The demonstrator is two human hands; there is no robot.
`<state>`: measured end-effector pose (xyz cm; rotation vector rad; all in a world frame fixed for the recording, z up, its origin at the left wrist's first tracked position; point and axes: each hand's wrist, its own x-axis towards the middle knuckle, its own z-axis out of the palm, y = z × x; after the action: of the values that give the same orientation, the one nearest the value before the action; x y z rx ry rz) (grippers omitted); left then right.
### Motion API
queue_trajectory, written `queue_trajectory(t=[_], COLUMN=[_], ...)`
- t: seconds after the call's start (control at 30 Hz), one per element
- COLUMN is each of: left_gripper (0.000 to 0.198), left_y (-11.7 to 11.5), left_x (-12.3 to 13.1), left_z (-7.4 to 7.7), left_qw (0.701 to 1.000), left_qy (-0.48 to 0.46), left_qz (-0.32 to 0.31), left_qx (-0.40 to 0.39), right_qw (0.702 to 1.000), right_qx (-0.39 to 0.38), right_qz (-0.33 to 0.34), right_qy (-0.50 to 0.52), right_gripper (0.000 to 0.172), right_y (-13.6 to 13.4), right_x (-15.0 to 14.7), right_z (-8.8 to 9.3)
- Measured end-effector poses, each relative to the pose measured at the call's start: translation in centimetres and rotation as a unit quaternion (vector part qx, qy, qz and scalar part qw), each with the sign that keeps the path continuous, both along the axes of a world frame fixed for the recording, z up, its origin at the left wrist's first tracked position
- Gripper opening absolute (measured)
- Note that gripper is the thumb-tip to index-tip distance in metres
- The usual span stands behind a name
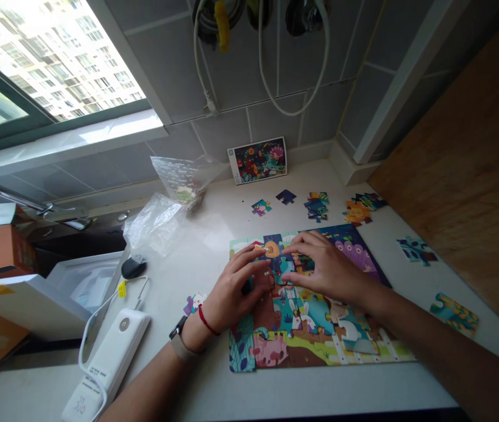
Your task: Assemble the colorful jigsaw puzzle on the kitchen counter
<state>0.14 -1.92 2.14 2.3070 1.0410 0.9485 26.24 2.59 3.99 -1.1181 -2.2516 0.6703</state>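
my forearms point(447, 347) reach the puzzle point(313, 350); left hand point(239, 286) and right hand point(331, 264) spread loosely, unclenched; light, even pressure should serve best.

Both hands point(232, 287) point(328, 265) close together, fingers point(247, 271) bent
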Motion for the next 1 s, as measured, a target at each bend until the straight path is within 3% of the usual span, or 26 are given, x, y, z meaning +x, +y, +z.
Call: queue_trajectory(t=[0.07, 0.13, 0.33, 0.47, 0.67, 0.83, 1.0], left_gripper=[0.039, 0.039, 0.038, 0.036, 0.041, 0.039, 0.035], left_y=[0.0, 0.1, 0.2, 0.2, 0.0, 0.0, 0.0], left_x=[0.1, 0.1, 0.0, 0.0, -0.2, -0.2, -0.1], left_z=[0.1, 0.1, 0.0, -0.1, -0.5, -0.4, -0.1], left_qw=[1.0, 0.999, 0.999, 1.0, 1.0, 1.0, 1.0], left_qy=[-0.012, -0.019, -0.02, -0.02, 0.007, 0.006, 0.002], left_qz=[0.024, 0.032, 0.025, 0.022, 0.005, 0.004, 0.002], left_qx=[0.004, 0.004, -0.008, -0.002, -0.004, -0.012, -0.017], right_qw=[0.998, 0.996, 0.995, 0.994, 0.984, 0.995, 0.992], right_qx=[0.006, 0.013, 0.014, -0.012, -0.038, -0.004, 0.01], right_qz=[-0.006, -0.001, 0.049, 0.099, 0.172, 0.095, 0.097], right_qy=[-0.057, -0.093, -0.09, -0.034, 0.007, -0.033, -0.076], right_gripper=[0.055, 0.063, 0.039, 0.036, 0.071, 0.043, 0.039], right_y=[-0.4, -0.7, -0.5, 0.0, 0.1, -0.2, -0.3], right_x=[-0.2, -0.4, -0.3, 0.1, 0.6, 0.2, 0.2], right_z=[0.1, 0.1, -0.2, -0.6, -0.3, 0.8, 0.6])
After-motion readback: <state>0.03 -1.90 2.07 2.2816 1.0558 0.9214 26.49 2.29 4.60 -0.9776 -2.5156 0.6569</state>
